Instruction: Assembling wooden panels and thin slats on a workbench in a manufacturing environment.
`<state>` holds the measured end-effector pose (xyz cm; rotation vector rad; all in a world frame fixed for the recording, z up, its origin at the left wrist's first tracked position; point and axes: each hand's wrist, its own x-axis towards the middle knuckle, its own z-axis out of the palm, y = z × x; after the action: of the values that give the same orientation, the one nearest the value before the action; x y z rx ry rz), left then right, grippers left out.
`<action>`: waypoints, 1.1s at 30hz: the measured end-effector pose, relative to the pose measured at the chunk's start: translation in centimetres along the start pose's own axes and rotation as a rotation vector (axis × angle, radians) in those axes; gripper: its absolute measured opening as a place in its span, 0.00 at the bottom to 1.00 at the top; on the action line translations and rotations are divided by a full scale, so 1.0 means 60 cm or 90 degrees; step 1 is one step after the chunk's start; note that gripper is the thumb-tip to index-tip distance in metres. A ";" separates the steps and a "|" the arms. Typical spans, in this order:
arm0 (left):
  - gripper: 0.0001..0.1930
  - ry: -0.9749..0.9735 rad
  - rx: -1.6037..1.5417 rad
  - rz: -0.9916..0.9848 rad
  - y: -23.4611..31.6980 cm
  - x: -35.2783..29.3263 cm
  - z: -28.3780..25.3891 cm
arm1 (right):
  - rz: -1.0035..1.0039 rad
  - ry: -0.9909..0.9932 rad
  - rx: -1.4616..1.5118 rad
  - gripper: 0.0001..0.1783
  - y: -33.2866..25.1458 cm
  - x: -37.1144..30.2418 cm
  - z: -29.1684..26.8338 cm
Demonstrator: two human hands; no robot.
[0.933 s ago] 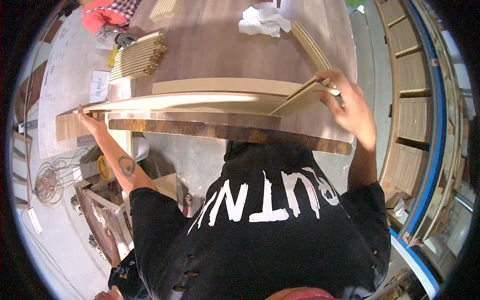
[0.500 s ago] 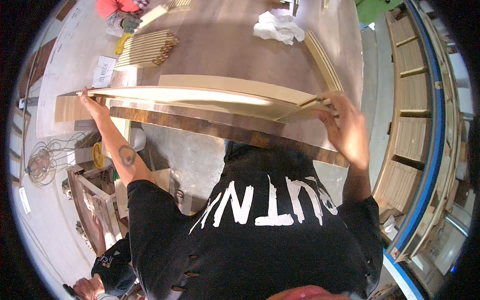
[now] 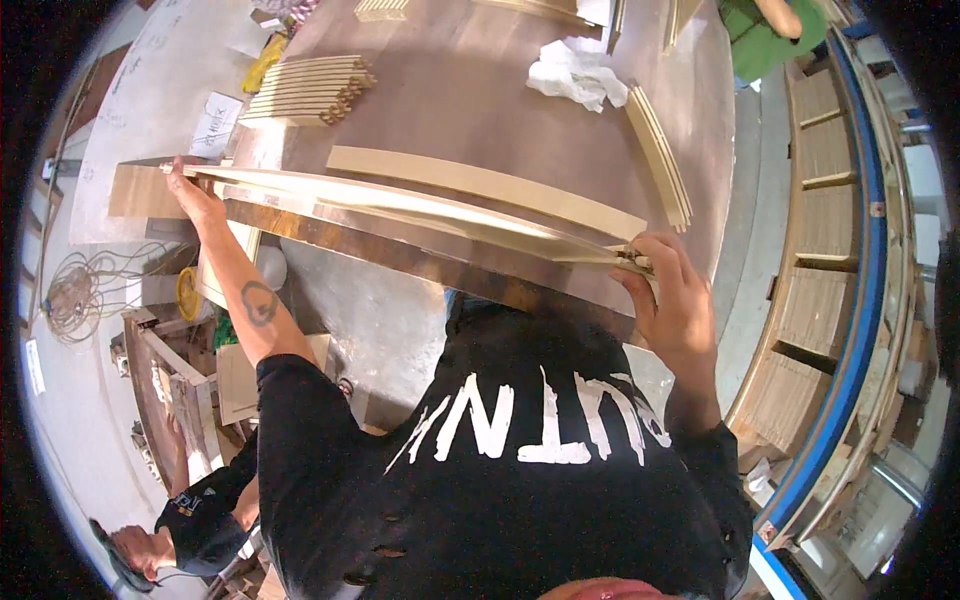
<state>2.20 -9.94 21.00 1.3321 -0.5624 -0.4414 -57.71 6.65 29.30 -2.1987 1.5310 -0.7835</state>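
A long, thin pale wooden board (image 3: 430,215) stands on its edge along the near side of the brown table. My left hand (image 3: 198,197) is closed around its left end, where a brown wooden block-like end piece (image 3: 140,190) shows beside the fingers. At the other end, my right hand (image 3: 672,285) pinches the corner, with a small pale piece between thumb and fingers that I cannot make out clearly. Just behind the board lies a flat pale wooden strip (image 3: 480,188), apart from both hands.
Stacked grooved wooden strips (image 3: 305,90) lie at the far left, beside a paper label (image 3: 216,125). Crumpled white paper (image 3: 578,75) and more strips (image 3: 660,155) lie farther right. A rack of panels (image 3: 805,300) lines the right. Other people work at left (image 3: 200,520) and far right (image 3: 765,35).
The board's right end has come nearer to me with my right hand, widening its gap from the strip behind. My left hand keeps its hold. The view has shifted slightly.
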 end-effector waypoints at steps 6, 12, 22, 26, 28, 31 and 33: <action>0.22 0.039 0.018 -0.033 0.015 -0.017 0.010 | -0.043 0.007 -0.028 0.18 0.002 -0.011 0.005; 0.27 0.010 0.016 -0.015 0.021 -0.023 0.020 | -0.031 0.097 -0.040 0.15 0.001 0.007 0.019; 0.25 -0.022 -0.059 -0.061 -0.009 0.026 -0.037 | -0.006 0.310 0.542 0.31 0.004 0.001 0.093; 0.26 -0.029 -0.032 -0.046 -0.017 0.021 -0.043 | 0.070 0.353 0.483 0.37 0.013 -0.009 0.116; 0.27 -0.063 -0.016 -0.005 -0.020 0.014 -0.031 | 0.103 0.404 0.563 0.37 0.020 -0.011 0.130; 0.33 -0.060 0.017 -0.030 -0.005 0.003 -0.030 | 0.134 0.452 0.516 0.38 0.020 -0.012 0.144; 0.34 -0.068 0.039 -0.022 0.010 -0.020 -0.038 | 0.139 0.519 0.445 0.39 0.020 -0.002 0.148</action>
<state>2.64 -7.32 21.12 1.3837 -0.6473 -0.5295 -53.14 6.06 21.62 -1.2174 1.4258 -1.9237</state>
